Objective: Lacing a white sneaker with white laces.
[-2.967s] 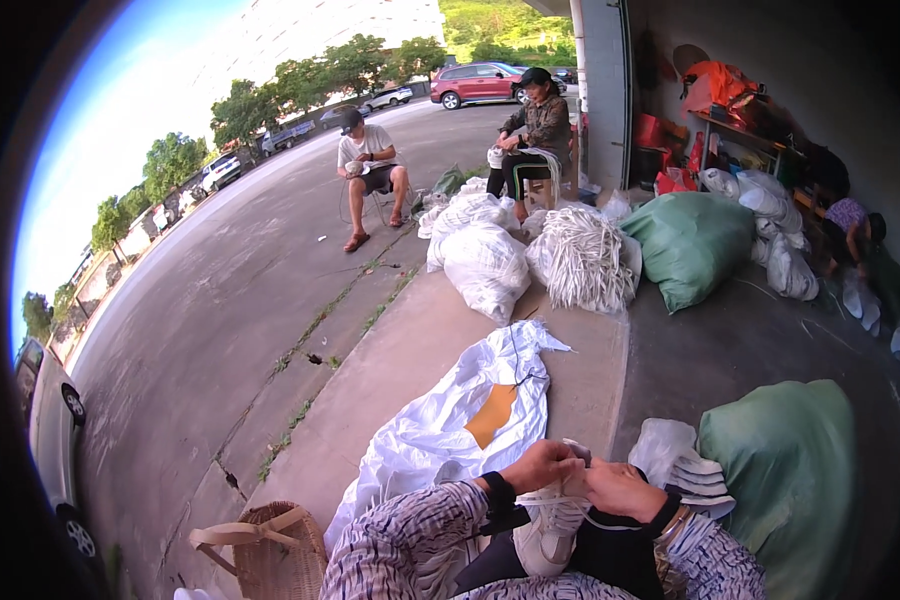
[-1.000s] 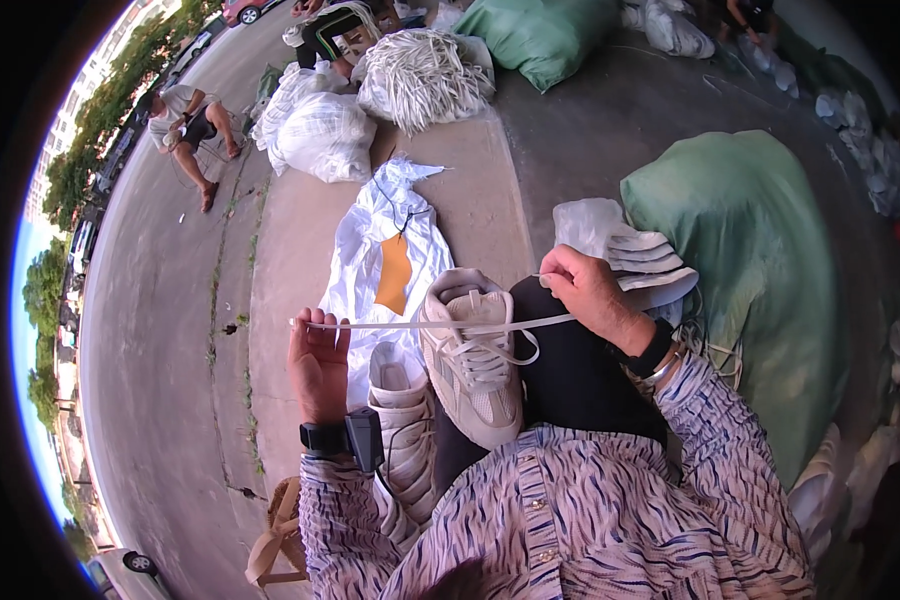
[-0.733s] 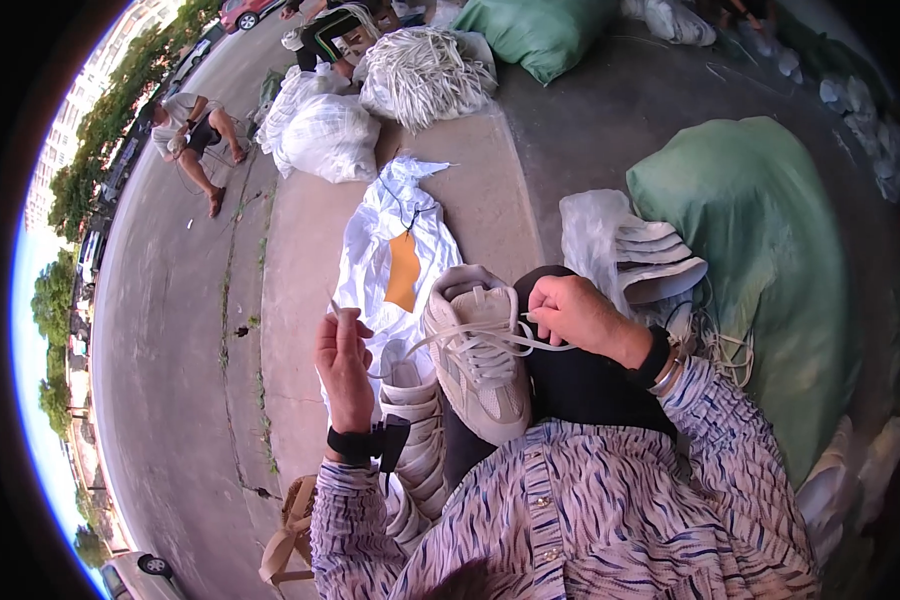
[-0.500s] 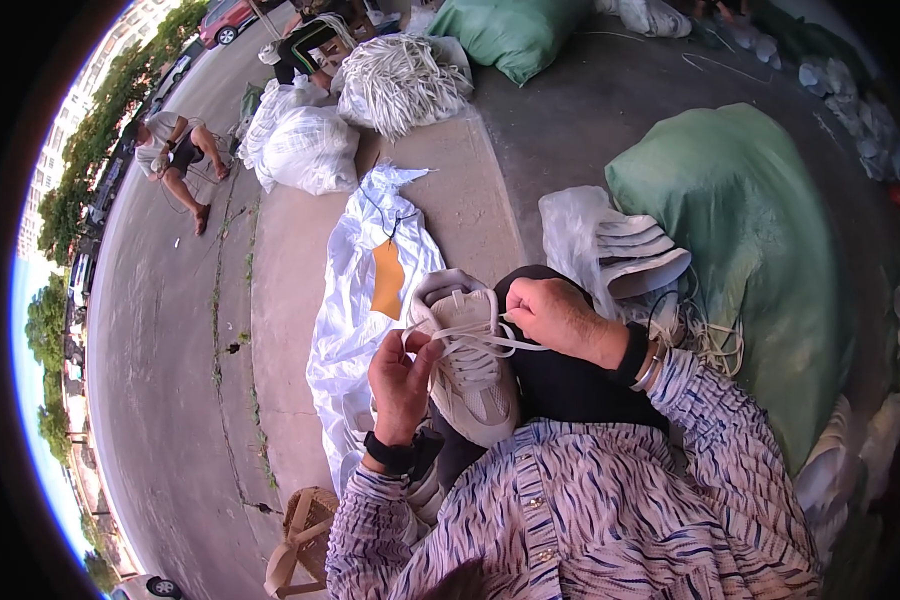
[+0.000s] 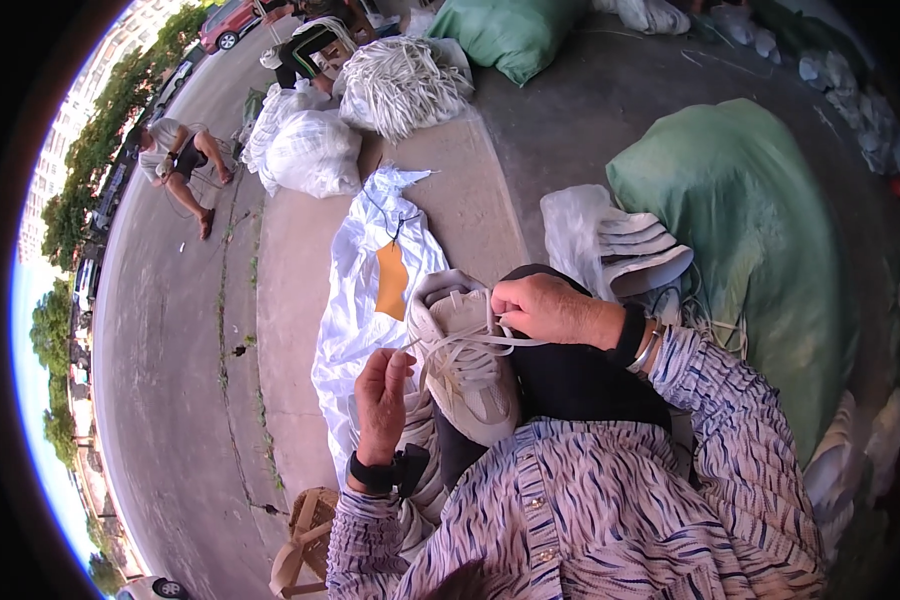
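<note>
A pale beige-and-white sneaker (image 5: 475, 365) rests on my black-clad thigh, its toe toward me and its opening facing away. White shoelaces (image 5: 470, 345) cross its tongue and hang in loose loops over the upper. To the left of the shoe, my left hand (image 5: 378, 405) is closed, thumb and forefinger pinching a lace near its end. My right hand (image 5: 545, 308) is at the shoe's right collar, closed on another part of the lace. Its fingertips are partly hidden behind the hand.
A white sheet (image 5: 355, 290) with an orange insole-shaped piece (image 5: 391, 280) lies left of the shoe. Stacked shoe parts (image 5: 645, 255) lean by a large green sack (image 5: 740, 220) at right. White bags (image 5: 315, 150) lie ahead; a seated person (image 5: 175, 160) is far left.
My left hand has moved left and slightly down, away from the shoe, drawing the lace. My right hand has shifted a little left, closer over the collar.
</note>
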